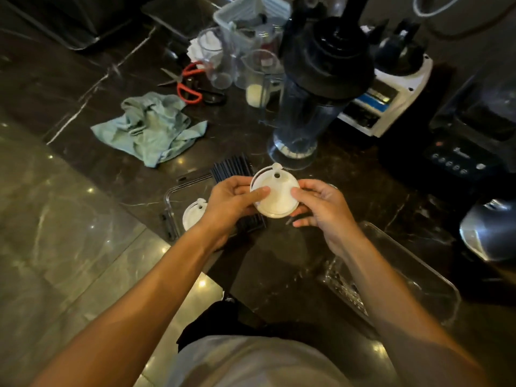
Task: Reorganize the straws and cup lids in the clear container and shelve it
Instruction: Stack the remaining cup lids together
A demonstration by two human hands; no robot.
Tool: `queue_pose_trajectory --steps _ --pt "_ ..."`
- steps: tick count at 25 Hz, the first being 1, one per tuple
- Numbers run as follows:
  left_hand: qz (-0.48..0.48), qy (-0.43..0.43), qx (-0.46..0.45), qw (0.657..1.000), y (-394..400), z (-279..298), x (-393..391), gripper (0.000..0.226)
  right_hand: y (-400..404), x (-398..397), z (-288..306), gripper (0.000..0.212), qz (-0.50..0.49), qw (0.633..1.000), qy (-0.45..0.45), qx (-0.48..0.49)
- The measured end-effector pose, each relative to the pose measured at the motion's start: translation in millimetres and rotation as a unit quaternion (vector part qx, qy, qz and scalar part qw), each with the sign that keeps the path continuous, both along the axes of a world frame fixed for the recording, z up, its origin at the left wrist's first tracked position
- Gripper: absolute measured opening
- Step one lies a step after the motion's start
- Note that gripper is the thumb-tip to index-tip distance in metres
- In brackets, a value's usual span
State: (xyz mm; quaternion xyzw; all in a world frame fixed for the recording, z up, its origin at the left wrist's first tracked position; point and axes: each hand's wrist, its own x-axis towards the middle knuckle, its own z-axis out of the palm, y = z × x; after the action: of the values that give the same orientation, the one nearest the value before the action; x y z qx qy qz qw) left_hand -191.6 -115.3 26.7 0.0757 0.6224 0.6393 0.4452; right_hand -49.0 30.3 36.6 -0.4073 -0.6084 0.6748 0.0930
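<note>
Both my forearms reach forward over the dark marble worktop (279,261), and my hands meet on a small stack of white cup lids (275,195) held up above the clear container (170,208). My left hand (231,202) pinches the stack's left edge, thumb pressed flat across the top lid and fingers curled beneath. My right hand (321,208) grips the right edge the same way, thumb on top, fingers under. How many lids are in the stack I cannot tell. The top lid faces up and slightly toward me, its sip hole and plug tab pointing away from me.

One more white lid (192,215) lies flat in the container by my left wrist. A bundle of black straws (230,170) lies in the container, partly hidden under my hands, long axis running away from me; too many to count.

A second clear tray (418,275) sits under my right forearm. Farther back lie one green cloth (150,127), one pair of red-handled scissors (187,82), and a blender jug (312,101).
</note>
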Motion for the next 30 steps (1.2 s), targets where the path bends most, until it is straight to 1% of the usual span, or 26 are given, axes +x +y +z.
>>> queue_pose_trajectory --steps 3,7,11,14,17,20,22,27,30 --pt "0.054 0.005 -0.016 0.998 -28.8 -1.3 -24.6 0.021 -14.4 -38.5 -1.3 0.021 0.039 0.999 -0.009 -0.006" --pt "0.098 0.02 -0.035 0.994 -67.2 -6.7 -48.4 0.022 -38.0 -76.8 -7.4 0.021 0.094 0.995 -0.011 -0.019" --pt "0.154 0.046 -0.066 0.985 -96.5 -20.3 -62.3 0.017 -65.3 -105.5 -19.8 0.021 0.12 0.992 -0.034 -0.004" --pt "0.148 0.045 -0.099 0.983 -113.4 -33.8 -65.1 0.015 -80.7 -116.8 -32.0 0.007 0.148 0.985 -0.066 0.064" --pt "0.154 0.046 -0.134 0.978 -121.8 -50.5 -56.0 0.014 -92.6 -116.0 -47.5 0.005 0.166 0.975 -0.09 0.12" --pt "0.159 0.045 -0.171 0.971 -120.8 -67.3 -44.2 0.018 -97.1 -108.4 -61.1 0.02 0.185 0.958 -0.133 0.172" --pt "0.161 0.044 -0.181 0.969 -118.7 -75.9 -39.7 0.021 -98.4 -104.6 -67.6 0.023 0.175 0.955 -0.157 0.179" --pt "0.138 0.08 -0.207 0.965 -119.2 -87.7 -40.1 0.021 -102.1 -100.4 -75.4 0.009 0.178 0.955 -0.161 0.171" --pt "0.122 0.095 -0.218 0.964 -118.5 -89.7 -43.0 0.021 -102.7 -100.5 -77.5 0.008 0.178 0.95 -0.179 0.186"
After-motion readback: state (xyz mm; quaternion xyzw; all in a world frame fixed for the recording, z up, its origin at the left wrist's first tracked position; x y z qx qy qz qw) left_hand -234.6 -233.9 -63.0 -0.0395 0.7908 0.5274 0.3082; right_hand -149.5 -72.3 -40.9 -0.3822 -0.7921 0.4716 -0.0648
